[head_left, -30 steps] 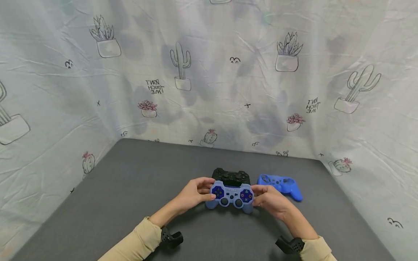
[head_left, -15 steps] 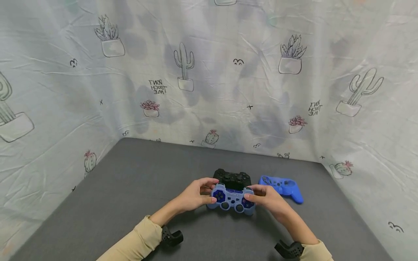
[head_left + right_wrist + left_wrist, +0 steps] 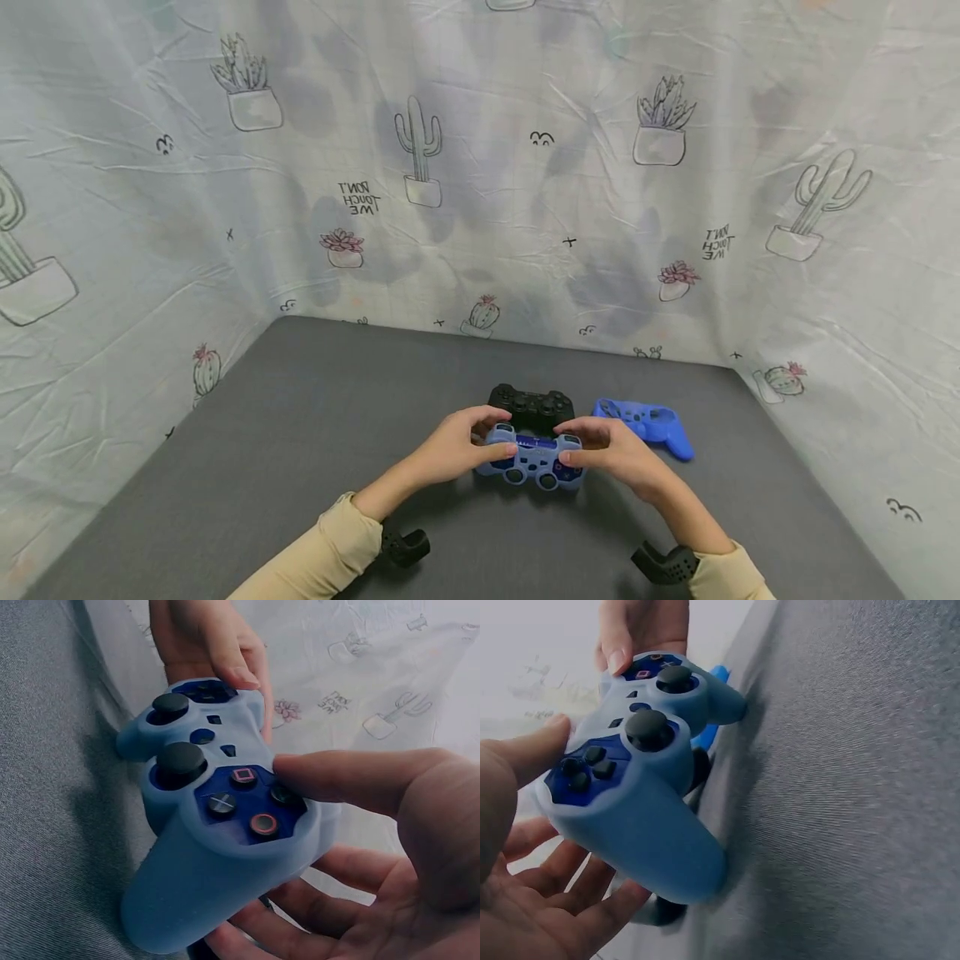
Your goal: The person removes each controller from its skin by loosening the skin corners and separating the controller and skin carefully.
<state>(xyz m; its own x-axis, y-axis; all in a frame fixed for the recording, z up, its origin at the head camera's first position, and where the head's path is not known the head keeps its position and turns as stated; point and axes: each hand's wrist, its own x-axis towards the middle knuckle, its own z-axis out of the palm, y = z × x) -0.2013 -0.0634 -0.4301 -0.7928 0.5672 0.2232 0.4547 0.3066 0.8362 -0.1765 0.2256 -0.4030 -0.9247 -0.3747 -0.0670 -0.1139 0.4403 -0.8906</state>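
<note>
A dark blue game controller in a pale blue silicone sleeve (image 3: 536, 462) is held between both hands over the grey table. My left hand (image 3: 459, 450) grips its left end, thumb on top near the direction buttons and fingers curled underneath, as the left wrist view shows. At the other end my right hand (image 3: 617, 454) pinches it, the thumb (image 3: 330, 776) beside the square button and the fingers below. In the head view its top edge, with the shoulder buttons, is tilted up into sight. Just behind it lies a black game controller (image 3: 534, 404), its near part hidden.
To the right of the black controller lies a bright blue controller sleeve (image 3: 648, 425) with cut-out holes. The grey table (image 3: 315, 400) is bounded at the back and sides by a pale curtain (image 3: 480, 167) printed with cacti. Black wrist cameras sit on both wrists.
The controller in the sleeve has tilted so its top edge shows more and its face less. My right thumb has come onto its face, and my left thumb has slid inward.
</note>
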